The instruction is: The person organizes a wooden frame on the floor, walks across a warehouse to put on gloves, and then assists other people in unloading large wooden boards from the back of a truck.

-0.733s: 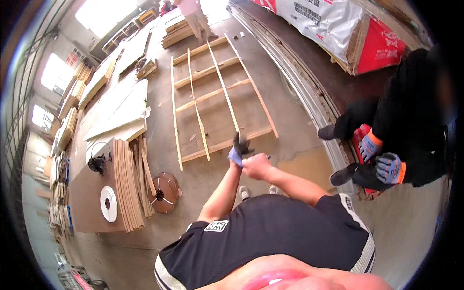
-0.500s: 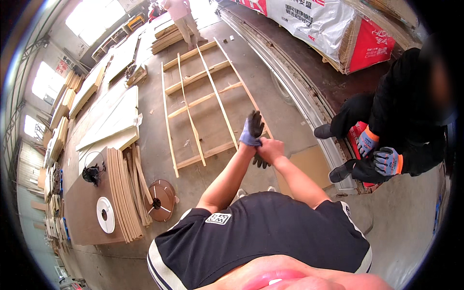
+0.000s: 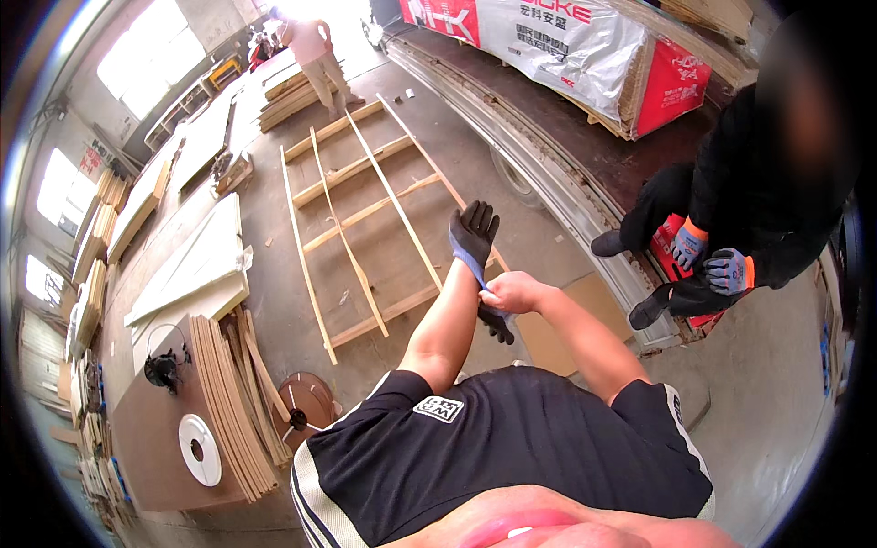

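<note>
My left hand (image 3: 474,233) wears a work glove with a black palm and fingers and a grey-purple cuff. Its fingers point up and away, stretched out and slightly apart. At the left wrist, my bare right hand (image 3: 513,292) pinches the edge of that glove's cuff (image 3: 475,266). A second glove (image 3: 496,321), black and grey, dangles below the right hand beside my left forearm. What holds this second glove is partly hidden.
A wooden frame (image 3: 423,292) of slats lies on the floor ahead. At left, stacked brown boards (image 3: 146,429) carry a white reel (image 3: 200,449). On the right, a person in gloves (image 3: 729,271) sits at the edge of a truck bed (image 3: 585,196) with wrapped panels (image 3: 585,55). Another person (image 3: 315,59) stands far off.
My left hand has turned, its fingers more spread and its palm side more visible. The right hand has shifted down the left wrist with the cuff edge. The whole view has tilted slightly.
</note>
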A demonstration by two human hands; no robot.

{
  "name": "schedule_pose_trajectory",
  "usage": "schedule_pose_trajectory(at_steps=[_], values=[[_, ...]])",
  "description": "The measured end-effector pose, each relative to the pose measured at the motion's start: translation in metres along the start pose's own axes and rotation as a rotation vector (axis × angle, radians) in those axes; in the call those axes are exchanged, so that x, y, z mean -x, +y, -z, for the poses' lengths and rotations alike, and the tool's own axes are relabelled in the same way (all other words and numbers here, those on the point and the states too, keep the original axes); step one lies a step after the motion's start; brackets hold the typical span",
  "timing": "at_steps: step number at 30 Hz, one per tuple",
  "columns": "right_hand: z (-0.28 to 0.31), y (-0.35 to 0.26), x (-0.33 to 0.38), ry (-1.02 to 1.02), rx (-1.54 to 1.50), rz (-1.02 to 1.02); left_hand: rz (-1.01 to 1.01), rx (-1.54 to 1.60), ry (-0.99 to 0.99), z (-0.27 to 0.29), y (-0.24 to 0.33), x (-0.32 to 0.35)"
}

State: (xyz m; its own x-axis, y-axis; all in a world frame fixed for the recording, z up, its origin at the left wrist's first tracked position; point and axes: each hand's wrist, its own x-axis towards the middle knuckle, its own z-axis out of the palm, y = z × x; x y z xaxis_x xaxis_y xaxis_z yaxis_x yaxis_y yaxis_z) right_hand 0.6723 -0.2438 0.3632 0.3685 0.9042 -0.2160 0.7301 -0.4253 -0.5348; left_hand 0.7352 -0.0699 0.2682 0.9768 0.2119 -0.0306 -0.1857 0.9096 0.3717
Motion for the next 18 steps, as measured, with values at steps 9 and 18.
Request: schedule_pose_trajectory(at_steps=[9, 18], values=[[-0.012, -0.046, 0.004, -0.058, -0.031, -0.113, -0.021, 0.355, 0.257, -0.037, 0.029, 0.044], [-0.025, -0.036, -0.003, 0.188, -1.15, 0.212, 0.314, 0.461, -0.462, -0.172, 0.058, 0.145]])
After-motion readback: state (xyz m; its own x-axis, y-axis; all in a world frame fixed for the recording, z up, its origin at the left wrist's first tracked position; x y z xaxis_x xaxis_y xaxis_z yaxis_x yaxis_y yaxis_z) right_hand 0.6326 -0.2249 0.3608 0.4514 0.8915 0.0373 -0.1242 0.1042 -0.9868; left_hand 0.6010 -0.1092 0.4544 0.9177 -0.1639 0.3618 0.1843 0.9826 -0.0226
